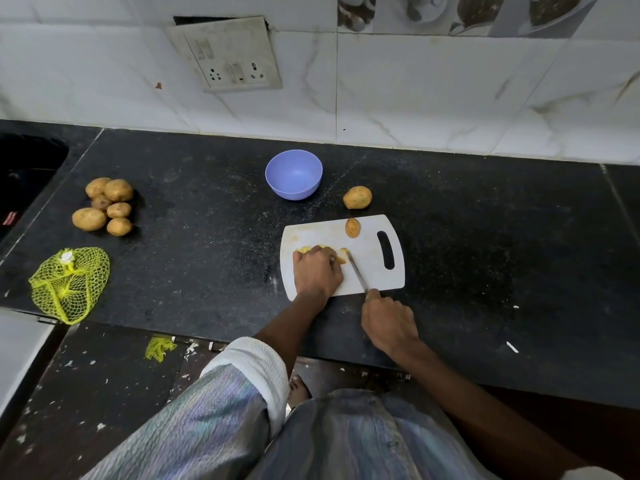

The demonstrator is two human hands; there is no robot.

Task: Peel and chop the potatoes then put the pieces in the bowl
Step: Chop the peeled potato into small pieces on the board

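Note:
A white cutting board (370, 258) lies on the black counter. My left hand (317, 271) presses down on a yellow peeled potato (304, 249) on the board, with cut pieces showing at its fingertips. My right hand (389, 322) grips the handle of a knife (356, 273), whose blade tip meets the potato pieces. A small unpeeled potato piece (352, 227) stands near the board's far edge. A whole potato (357, 197) lies just behind the board. The lilac bowl (293, 174) stands further back and looks empty.
Several unpeeled potatoes (105, 206) lie in a heap at the left. A yellow net bag (69, 284) sits near the counter's front left edge. A wall socket plate (230, 55) hangs on the tiled wall behind. A dark sink (24, 174) is at far left.

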